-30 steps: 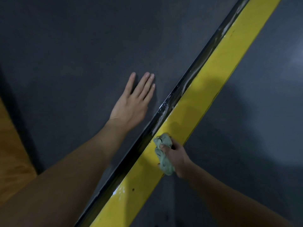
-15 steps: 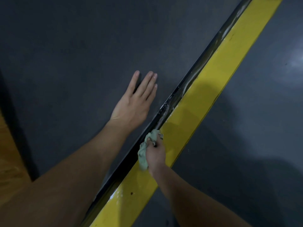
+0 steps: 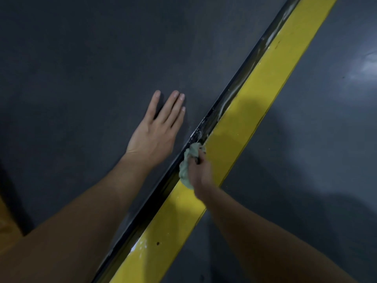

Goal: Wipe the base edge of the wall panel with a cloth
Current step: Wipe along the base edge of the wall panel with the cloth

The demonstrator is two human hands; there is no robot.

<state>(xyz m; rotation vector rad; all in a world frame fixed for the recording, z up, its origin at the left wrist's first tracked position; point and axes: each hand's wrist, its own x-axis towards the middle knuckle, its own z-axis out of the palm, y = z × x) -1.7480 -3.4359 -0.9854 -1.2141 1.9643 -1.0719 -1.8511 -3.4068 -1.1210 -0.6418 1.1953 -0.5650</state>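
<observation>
Pale green cloth (image 3: 186,167), bunched in the right hand (image 3: 201,174) whose fingers curl round it, presses on the glossy black base edge (image 3: 224,100) of the dark grey wall panel (image 3: 98,58), just beside the yellow floor stripe (image 3: 257,94), while the left hand (image 3: 156,132) lies flat on the panel near that edge, fingers straight.

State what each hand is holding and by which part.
The right hand grips the crumpled green cloth around its bunched middle, with fabric poking out on the wall side. The left hand holds nothing; it rests flat on the dark wall panel.
</observation>
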